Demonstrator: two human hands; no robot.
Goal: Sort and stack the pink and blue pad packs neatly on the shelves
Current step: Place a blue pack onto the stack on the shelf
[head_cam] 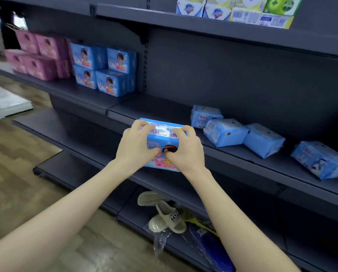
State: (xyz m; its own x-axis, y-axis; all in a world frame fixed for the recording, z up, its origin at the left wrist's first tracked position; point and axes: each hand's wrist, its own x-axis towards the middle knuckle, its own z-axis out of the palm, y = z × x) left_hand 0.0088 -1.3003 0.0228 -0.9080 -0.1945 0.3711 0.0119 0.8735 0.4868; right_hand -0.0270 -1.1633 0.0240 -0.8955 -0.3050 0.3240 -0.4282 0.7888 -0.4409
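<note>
Head view: both hands hold a blue pack at the front edge of the middle shelf. The left hand grips the pack's left end, fingers curled over its top and thumb on its front face. The right hand grips the right end the same way. The pack stands on its long side, barcode upward. Toward the shelf's left end, pink packs sit stacked two high, with a blue stack just beside them. Right of the hands, four loose packs lie tilted and scattered along the shelf. Slippers lie on the bottom shelf, and boxes line the top shelf.
</note>
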